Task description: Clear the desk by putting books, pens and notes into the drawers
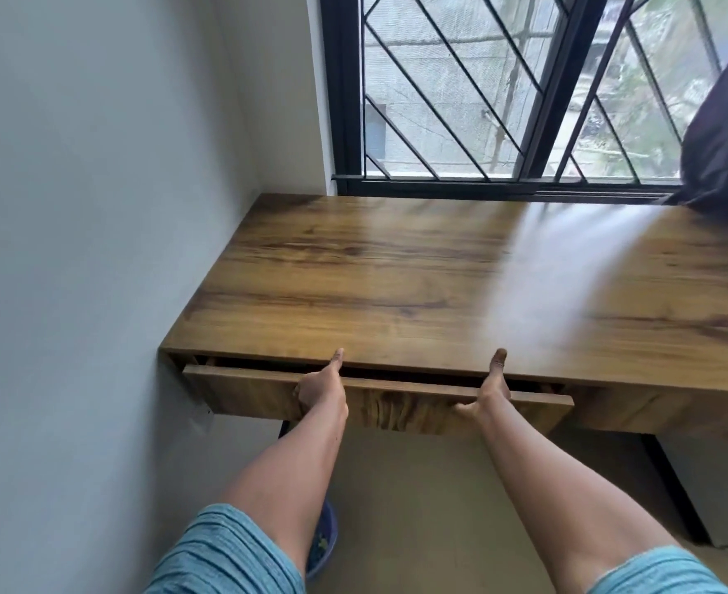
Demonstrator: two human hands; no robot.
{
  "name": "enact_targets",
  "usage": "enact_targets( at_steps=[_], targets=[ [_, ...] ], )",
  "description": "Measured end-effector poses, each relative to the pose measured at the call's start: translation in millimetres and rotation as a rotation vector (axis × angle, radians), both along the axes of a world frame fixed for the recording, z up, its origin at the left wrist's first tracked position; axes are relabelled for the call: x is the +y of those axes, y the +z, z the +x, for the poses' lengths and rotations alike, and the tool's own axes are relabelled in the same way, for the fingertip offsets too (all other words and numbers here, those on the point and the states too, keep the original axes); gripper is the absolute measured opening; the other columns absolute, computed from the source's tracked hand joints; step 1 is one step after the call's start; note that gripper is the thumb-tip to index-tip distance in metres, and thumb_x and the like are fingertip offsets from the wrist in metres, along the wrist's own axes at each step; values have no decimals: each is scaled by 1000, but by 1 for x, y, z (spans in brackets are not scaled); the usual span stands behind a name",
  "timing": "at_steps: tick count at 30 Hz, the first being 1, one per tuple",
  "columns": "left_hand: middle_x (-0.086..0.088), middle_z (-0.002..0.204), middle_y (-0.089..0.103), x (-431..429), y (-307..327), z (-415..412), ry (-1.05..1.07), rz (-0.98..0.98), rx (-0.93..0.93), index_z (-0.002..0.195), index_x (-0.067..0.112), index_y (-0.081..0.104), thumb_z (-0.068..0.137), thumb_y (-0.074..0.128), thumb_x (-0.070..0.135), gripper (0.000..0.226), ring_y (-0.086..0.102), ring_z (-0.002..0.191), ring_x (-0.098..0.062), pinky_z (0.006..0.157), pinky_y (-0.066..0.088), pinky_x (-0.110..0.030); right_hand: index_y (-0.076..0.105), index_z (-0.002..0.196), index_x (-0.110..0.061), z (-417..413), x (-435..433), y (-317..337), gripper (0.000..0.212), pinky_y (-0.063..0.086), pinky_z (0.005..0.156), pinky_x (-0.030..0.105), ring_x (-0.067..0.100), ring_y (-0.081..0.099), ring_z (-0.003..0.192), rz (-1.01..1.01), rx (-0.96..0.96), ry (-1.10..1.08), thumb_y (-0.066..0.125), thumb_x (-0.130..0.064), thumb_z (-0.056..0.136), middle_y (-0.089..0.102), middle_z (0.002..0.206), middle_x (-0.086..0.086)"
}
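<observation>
The left hand (321,390) is gripping the front panel of the drawer (246,392), its thumb pointing up against the near edge of the desk (375,285) and its fingers curling out of sight beneath the panel. The right hand (493,388) is grasping the same panel further right in the same way, thumb up, fingertips hooking under. The drawer is hanging below the desk's near left corner, standing open by a narrow dark gap. Teal sleeves (225,555) are covering the upper arms. The wooden desktop is running right along a pale wall (96,207) to a black-barred window (461,100) at the far side, where a dark cloth (726,143) is hanging at the far right.
</observation>
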State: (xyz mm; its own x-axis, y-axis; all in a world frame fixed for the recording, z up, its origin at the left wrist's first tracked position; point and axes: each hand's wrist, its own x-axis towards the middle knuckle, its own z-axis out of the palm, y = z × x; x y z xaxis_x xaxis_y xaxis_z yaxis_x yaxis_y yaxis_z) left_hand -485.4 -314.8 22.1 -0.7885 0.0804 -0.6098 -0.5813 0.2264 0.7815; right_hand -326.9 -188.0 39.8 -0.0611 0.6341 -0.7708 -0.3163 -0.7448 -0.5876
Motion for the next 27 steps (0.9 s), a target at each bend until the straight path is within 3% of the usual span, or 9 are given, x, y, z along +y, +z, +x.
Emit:
enact_targets(
  at_steps=[5,10,16,22,27],
  targets=[
    [-19,104,69,12,-8,-11,0,-123,47,112,-6,60,69,79,44,69,69,93,-33,83,57,-43,32,144,-17,-13,20,-15,88,30,101,69,42,27,137,-21,33,4,71,-53,73,26,152,8],
    [-20,102,69,14,-13,-15,-4,-146,53,113,-6,59,71,78,42,66,69,90,-33,83,57,-44,34,143,-16,-21,22,-14,73,25,102,68,42,25,138,-39,-18,-45,67,-42,83,29,151,9],
    [-22,115,64,17,-11,-15,-11,-157,32,136,-9,40,76,75,39,84,64,102,-36,86,55,-41,35,141,-14,-16,23,-21,65,28,102,67,43,25,137,-23,-39,-25,62,-39,88,28,150,11],
    [-17,105,70,21,-6,-18,23,-73,-29,133,-11,42,81,72,24,69,67,94,-29,70,51,-32,38,139,-13,-14,25,-19,64,33,99,68,43,28,136,-14,-73,36,61,-42,87,27,151,11],
    [-17,113,66,34,3,-14,109,-25,-46,140,-6,35,88,64,12,62,65,100,-29,77,53,-31,38,140,-15,-5,30,-8,59,34,100,66,43,23,138,-54,-54,179,56,-40,90,22,152,11]
  ],
)
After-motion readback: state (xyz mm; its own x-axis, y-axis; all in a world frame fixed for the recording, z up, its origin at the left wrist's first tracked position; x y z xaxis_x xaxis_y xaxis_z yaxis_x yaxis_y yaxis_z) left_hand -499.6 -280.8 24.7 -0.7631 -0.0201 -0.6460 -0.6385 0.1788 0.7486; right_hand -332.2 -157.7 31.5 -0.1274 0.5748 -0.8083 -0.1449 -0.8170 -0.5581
